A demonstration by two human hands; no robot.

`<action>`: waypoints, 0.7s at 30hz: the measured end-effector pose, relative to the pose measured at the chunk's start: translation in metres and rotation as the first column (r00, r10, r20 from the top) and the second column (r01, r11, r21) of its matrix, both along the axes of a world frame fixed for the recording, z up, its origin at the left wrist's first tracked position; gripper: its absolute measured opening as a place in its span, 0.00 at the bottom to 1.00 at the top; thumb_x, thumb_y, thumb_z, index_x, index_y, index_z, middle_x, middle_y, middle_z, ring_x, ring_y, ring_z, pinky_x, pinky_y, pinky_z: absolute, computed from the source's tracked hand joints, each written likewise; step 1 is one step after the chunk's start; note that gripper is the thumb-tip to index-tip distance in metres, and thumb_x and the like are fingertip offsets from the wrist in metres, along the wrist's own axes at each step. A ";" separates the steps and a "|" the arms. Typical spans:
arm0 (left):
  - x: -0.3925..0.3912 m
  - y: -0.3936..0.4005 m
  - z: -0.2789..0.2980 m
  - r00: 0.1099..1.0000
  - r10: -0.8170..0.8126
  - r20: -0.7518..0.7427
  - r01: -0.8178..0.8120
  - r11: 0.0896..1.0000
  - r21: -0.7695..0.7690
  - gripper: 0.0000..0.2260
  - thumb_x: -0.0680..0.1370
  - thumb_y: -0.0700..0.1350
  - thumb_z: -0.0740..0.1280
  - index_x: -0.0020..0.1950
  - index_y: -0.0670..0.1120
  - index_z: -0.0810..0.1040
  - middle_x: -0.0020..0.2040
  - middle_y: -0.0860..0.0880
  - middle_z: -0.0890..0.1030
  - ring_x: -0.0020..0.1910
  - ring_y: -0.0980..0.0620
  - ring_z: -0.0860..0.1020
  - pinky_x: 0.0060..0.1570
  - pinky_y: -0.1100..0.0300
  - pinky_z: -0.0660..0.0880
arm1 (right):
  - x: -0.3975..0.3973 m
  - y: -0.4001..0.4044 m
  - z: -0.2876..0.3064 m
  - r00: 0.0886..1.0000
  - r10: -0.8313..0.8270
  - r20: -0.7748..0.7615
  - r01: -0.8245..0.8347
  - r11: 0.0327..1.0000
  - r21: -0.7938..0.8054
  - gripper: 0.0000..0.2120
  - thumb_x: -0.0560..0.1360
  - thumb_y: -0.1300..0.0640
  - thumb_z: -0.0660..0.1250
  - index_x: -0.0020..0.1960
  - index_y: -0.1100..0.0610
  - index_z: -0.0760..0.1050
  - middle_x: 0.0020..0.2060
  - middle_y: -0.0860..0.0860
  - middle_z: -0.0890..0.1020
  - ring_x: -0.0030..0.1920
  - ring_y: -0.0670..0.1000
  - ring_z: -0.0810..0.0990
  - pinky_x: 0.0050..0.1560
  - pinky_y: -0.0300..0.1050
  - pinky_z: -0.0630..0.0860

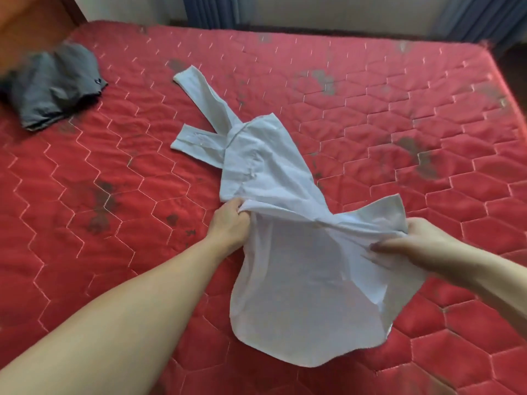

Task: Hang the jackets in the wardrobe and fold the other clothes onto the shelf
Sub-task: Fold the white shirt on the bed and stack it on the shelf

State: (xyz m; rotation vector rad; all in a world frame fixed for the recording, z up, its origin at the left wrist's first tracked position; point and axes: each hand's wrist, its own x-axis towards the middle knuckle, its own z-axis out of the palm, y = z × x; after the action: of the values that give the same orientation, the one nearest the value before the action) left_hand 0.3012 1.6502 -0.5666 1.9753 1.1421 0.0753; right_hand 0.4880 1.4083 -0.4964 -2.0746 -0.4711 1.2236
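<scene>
Both hands grab the white shirt [285,252] on the red bed [114,195]. The left hand [228,223] squeezes its side, the right hand [422,246] pinches it at 3 o'clock. A gray cloth [54,86] lies at 10 o'clock.

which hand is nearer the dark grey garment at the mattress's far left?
Left. The left hand grips the pale blue shirt mid-mattress, below and right of the crumpled dark grey garment. The right hand holds the shirt farther right, farther away.

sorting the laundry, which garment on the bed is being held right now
The pale blue shirt, gripped by the left hand and right hand; the dark grey garment lies untouched at the far left.
</scene>
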 end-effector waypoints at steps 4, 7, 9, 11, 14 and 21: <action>0.007 0.008 0.098 0.997 -0.032 0.064 0.026 0.995 0.101 0.07 0.77 0.44 0.59 0.44 0.43 0.75 0.41 0.46 0.79 0.44 0.44 0.76 0.41 0.53 0.70 | 0.016 -0.005 0.035 0.844 0.208 0.495 -0.124 0.972 -0.198 0.08 0.72 0.62 0.66 0.36 0.65 0.74 0.30 0.50 0.79 0.32 0.53 0.75 0.31 0.47 0.68; 0.011 0.014 0.199 0.995 -0.050 0.091 0.032 0.981 0.194 0.05 0.77 0.42 0.63 0.41 0.47 0.76 0.36 0.51 0.75 0.38 0.49 0.72 0.34 0.57 0.66 | 0.035 0.003 0.115 0.659 0.154 0.737 -0.137 0.987 -0.084 0.07 0.71 0.66 0.63 0.35 0.63 0.73 0.28 0.51 0.75 0.32 0.59 0.74 0.30 0.47 0.65; 0.012 0.013 0.268 0.993 -0.083 0.085 0.059 0.968 0.244 0.08 0.77 0.45 0.67 0.38 0.51 0.75 0.34 0.53 0.73 0.33 0.52 0.71 0.31 0.58 0.64 | 0.049 0.000 0.176 0.550 0.114 0.828 -0.163 0.986 -0.028 0.08 0.68 0.69 0.63 0.32 0.60 0.71 0.27 0.51 0.74 0.32 0.59 0.74 0.30 0.48 0.67; 0.011 0.005 0.333 0.989 -0.135 0.066 0.109 0.948 0.299 0.10 0.76 0.49 0.71 0.36 0.52 0.75 0.31 0.54 0.73 0.29 0.55 0.69 0.28 0.60 0.63 | 0.057 -0.009 0.236 0.440 0.128 0.889 -0.206 0.978 -0.039 0.09 0.69 0.70 0.63 0.35 0.58 0.70 0.32 0.53 0.76 0.37 0.60 0.78 0.36 0.50 0.72; 0.000 -0.015 0.425 0.970 -0.240 0.042 0.200 0.884 0.422 0.11 0.72 0.53 0.75 0.34 0.52 0.77 0.27 0.57 0.71 0.26 0.59 0.68 0.27 0.61 0.63 | 0.065 -0.036 0.315 0.307 0.095 0.947 -0.157 0.986 -0.048 0.10 0.71 0.69 0.64 0.42 0.55 0.73 0.37 0.58 0.78 0.39 0.61 0.77 0.39 0.47 0.68; -0.078 -0.050 0.516 0.787 -0.237 -0.570 0.570 0.633 0.524 0.10 0.65 0.52 0.76 0.39 0.48 0.81 0.38 0.49 0.81 0.40 0.47 0.80 0.39 0.54 0.80 | 0.055 -0.153 0.411 0.351 0.252 0.902 0.163 0.932 -0.324 0.12 0.65 0.60 0.67 0.29 0.44 0.78 0.39 0.53 0.82 0.39 0.59 0.78 0.45 0.50 0.79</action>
State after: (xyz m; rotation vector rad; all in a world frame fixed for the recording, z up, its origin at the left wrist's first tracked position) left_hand 0.2229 1.6004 -0.0501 3.0179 0.9561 -0.2778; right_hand 0.5428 1.2551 -0.0856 -3.0029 -0.8534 -0.1078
